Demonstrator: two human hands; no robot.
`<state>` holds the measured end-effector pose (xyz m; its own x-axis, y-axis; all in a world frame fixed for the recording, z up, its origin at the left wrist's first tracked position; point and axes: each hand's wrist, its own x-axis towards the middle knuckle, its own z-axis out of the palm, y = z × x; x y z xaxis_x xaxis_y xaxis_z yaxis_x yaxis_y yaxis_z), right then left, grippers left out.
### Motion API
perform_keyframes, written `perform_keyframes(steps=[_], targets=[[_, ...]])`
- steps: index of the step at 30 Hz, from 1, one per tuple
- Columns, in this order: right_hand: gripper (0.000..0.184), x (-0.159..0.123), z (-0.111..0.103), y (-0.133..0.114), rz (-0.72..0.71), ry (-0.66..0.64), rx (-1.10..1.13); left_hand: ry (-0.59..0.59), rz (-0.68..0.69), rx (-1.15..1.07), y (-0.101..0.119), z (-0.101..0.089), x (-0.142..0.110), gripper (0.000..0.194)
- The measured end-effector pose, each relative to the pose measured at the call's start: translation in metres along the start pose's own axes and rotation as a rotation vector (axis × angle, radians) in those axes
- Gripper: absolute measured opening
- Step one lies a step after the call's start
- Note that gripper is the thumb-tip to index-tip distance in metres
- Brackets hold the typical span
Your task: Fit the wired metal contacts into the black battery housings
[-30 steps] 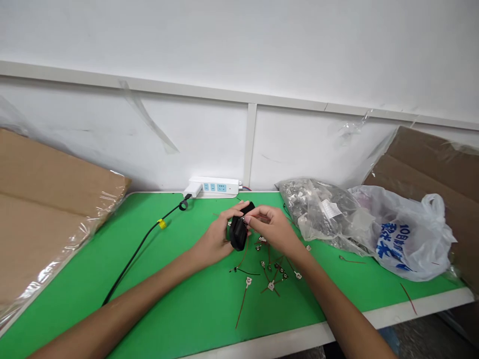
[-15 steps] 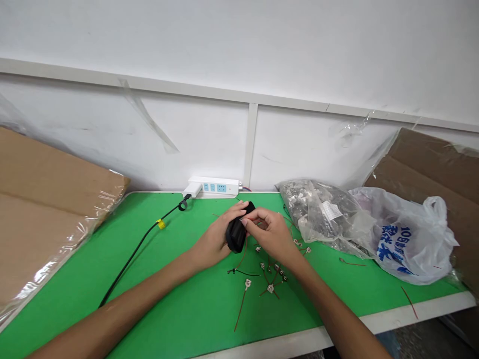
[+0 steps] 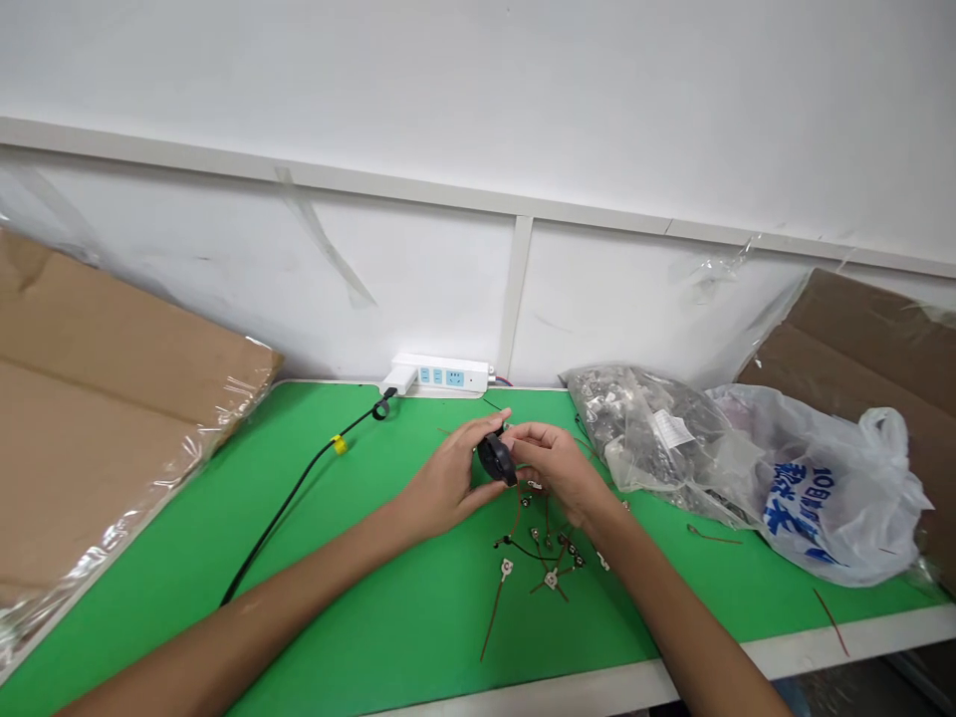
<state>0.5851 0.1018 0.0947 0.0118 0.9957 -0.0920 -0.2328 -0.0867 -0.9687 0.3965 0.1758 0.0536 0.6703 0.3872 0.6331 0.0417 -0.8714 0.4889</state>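
Observation:
A black plastic housing (image 3: 496, 459), rounded at its end, is held above the green table. My left hand (image 3: 452, 473) grips its left side, thumb below and fingers over the top. On its right side, my right hand (image 3: 557, 463) has its fingers closed against the housing; whether they pinch a small part there cannot be made out. A reddish wire hangs below the housing. Beneath and in front of my hands lie several small metal connectors with short wires, among them a connector with a long brown wire (image 3: 506, 569) and a star-shaped cluster (image 3: 551, 579).
A white power strip (image 3: 454, 375) with a plugged-in black cable (image 3: 282, 523) stands by the wall. To the right are a clear bag of parts (image 3: 646, 428) and a white plastic bag (image 3: 836, 498). Cardboard (image 3: 112, 418) leans at the left, more cardboard (image 3: 843, 334) at the right.
The black housing has been turned, so its end now faces me and its long face no longer shows. Both hands shifted slightly right in view, as did the whole scene.

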Motion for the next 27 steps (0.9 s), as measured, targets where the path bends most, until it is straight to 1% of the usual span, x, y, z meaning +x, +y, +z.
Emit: perform_keyframes(steps=[3,7,13,17,20,22,24,25,26,27], targets=[[0.031,0.002,-0.004,0.002,0.017,-0.002,0.051,-0.022,-0.027,0.039,0.001,0.000,0.000,0.078],[0.033,0.004,-0.008,0.006,0.035,0.001,0.043,-0.072,-0.071,0.027,0.000,0.000,-0.001,0.078],[0.040,0.004,-0.006,0.011,0.012,0.049,-0.010,-0.110,-0.088,-0.018,-0.001,0.000,-0.004,0.074],[0.043,0.008,-0.006,0.017,0.053,0.064,0.054,-0.147,-0.132,-0.025,0.002,-0.001,0.000,0.072],[0.042,0.008,-0.006,0.017,0.089,0.063,0.108,-0.153,-0.182,-0.059,0.005,-0.004,0.002,0.077],[0.039,0.006,-0.005,0.013,0.114,0.041,0.136,-0.151,-0.201,-0.109,0.006,-0.005,0.001,0.083],[0.035,0.003,-0.006,0.006,0.158,-0.008,0.166,-0.119,-0.207,-0.189,0.007,-0.004,-0.001,0.082],[0.034,0.002,-0.007,0.003,0.180,-0.038,0.174,-0.066,-0.220,-0.242,0.007,-0.002,-0.002,0.078],[0.034,0.001,-0.009,0.000,0.194,-0.066,0.173,0.010,-0.253,-0.305,0.007,0.000,-0.003,0.071],[0.034,0.001,-0.010,-0.001,0.189,-0.079,0.160,0.100,-0.314,-0.387,0.008,0.003,-0.003,0.063]])
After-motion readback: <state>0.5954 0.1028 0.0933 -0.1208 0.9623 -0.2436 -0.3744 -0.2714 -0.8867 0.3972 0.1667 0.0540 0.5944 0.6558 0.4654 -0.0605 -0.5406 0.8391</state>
